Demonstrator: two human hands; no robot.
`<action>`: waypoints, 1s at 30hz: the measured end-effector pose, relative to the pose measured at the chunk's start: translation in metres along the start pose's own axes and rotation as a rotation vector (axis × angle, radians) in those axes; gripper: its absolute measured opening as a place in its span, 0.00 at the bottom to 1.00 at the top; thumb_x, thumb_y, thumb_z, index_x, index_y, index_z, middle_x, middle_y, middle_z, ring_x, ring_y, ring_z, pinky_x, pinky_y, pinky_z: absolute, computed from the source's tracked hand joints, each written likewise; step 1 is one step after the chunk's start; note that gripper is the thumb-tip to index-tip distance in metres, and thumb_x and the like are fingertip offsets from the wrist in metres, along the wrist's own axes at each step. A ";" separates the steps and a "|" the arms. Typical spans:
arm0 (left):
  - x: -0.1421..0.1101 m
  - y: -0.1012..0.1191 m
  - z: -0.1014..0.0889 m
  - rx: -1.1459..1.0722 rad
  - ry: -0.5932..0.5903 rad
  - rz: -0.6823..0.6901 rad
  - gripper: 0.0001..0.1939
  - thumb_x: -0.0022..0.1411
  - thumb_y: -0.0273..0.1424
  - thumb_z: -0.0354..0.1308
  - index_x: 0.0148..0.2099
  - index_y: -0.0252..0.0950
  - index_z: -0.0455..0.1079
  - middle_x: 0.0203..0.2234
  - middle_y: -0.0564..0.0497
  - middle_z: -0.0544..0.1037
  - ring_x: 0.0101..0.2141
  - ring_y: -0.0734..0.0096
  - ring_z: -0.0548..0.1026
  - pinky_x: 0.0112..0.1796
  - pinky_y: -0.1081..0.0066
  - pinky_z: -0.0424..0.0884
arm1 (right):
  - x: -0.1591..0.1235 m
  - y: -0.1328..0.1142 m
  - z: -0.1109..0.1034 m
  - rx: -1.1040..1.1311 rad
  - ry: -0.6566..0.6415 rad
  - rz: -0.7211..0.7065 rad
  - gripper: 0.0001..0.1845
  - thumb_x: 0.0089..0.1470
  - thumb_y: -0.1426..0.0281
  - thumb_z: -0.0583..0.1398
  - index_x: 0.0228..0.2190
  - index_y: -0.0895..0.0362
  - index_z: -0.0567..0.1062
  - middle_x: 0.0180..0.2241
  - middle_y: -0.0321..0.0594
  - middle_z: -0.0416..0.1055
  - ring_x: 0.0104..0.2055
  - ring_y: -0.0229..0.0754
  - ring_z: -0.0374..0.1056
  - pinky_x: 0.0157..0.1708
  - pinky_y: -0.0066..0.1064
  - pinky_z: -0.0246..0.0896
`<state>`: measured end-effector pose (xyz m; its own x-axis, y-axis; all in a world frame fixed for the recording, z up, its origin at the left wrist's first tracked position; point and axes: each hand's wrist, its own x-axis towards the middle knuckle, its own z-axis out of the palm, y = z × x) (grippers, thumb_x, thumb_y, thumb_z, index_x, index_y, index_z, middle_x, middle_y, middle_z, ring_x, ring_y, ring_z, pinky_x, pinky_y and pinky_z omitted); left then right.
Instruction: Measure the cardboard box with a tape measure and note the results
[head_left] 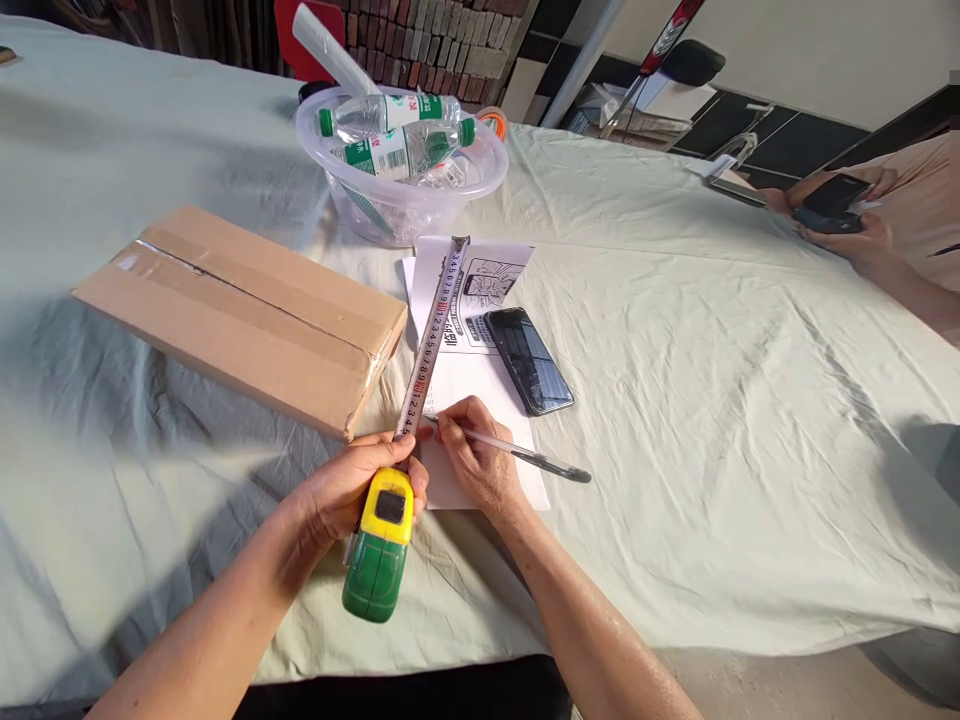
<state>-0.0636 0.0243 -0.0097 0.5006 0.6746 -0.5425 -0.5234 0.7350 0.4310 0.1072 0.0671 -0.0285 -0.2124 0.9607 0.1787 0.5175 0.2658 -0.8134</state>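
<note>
My left hand [352, 490] grips a green and yellow tape measure [380, 550]. Its metal blade [431, 335] runs out across a white sheet of paper [472, 400] toward a clear plastic basin. My right hand [469, 455] pinches a pen [525, 455], with its tip on the paper beside the blade. A sealed cardboard box [240, 310] lies just left of the blade. A black phone [529, 360] rests on the paper to the right.
The clear basin [401, 195] at the back holds water bottles [390, 135]. A pale green cloth [712, 400] covers the table. At the far right another person's hands [855, 225] hold a dark phone. The table's front edge is near my body.
</note>
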 end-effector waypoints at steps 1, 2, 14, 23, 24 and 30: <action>0.000 0.000 0.000 -0.001 -0.002 -0.001 0.12 0.68 0.34 0.50 0.34 0.33 0.66 0.19 0.49 0.73 0.18 0.70 0.71 0.21 0.73 0.68 | 0.000 0.000 0.000 -0.003 0.002 -0.010 0.08 0.57 0.67 0.53 0.27 0.54 0.66 0.21 0.33 0.68 0.23 0.37 0.63 0.25 0.28 0.57; 0.000 0.000 0.000 -0.003 -0.003 0.000 0.12 0.68 0.34 0.50 0.34 0.33 0.66 0.19 0.49 0.73 0.18 0.70 0.71 0.21 0.73 0.68 | -0.001 0.001 0.000 -0.002 0.005 -0.020 0.08 0.58 0.67 0.53 0.27 0.54 0.66 0.21 0.33 0.68 0.23 0.37 0.63 0.26 0.28 0.57; -0.002 0.001 0.005 -0.003 0.007 0.014 0.09 0.67 0.33 0.51 0.33 0.35 0.63 0.18 0.51 0.73 0.17 0.70 0.71 0.19 0.74 0.67 | -0.001 0.000 0.000 -0.021 0.026 -0.015 0.08 0.57 0.68 0.53 0.27 0.54 0.66 0.20 0.32 0.67 0.22 0.36 0.61 0.24 0.27 0.56; -0.001 0.001 0.002 -0.023 -0.004 -0.005 0.09 0.65 0.34 0.55 0.33 0.36 0.62 0.19 0.50 0.74 0.17 0.69 0.72 0.20 0.73 0.68 | -0.002 0.000 -0.001 0.000 0.032 -0.018 0.08 0.57 0.67 0.53 0.26 0.53 0.65 0.21 0.32 0.67 0.23 0.37 0.63 0.25 0.28 0.57; -0.001 0.001 0.002 -0.026 -0.001 -0.007 0.08 0.65 0.34 0.55 0.34 0.36 0.63 0.19 0.50 0.74 0.17 0.69 0.72 0.20 0.73 0.68 | -0.002 0.001 -0.001 -0.001 0.042 -0.025 0.08 0.58 0.67 0.53 0.27 0.53 0.66 0.21 0.33 0.68 0.23 0.37 0.63 0.25 0.28 0.57; -0.001 0.002 0.002 -0.022 0.003 -0.011 0.09 0.65 0.34 0.54 0.33 0.36 0.61 0.18 0.49 0.74 0.17 0.68 0.72 0.20 0.73 0.68 | -0.001 0.001 -0.001 -0.016 0.041 -0.025 0.07 0.57 0.69 0.52 0.27 0.53 0.65 0.22 0.32 0.67 0.23 0.37 0.62 0.25 0.28 0.56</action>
<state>-0.0635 0.0251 -0.0073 0.5043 0.6665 -0.5490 -0.5328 0.7405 0.4095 0.1087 0.0665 -0.0295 -0.1915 0.9560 0.2222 0.5257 0.2910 -0.7993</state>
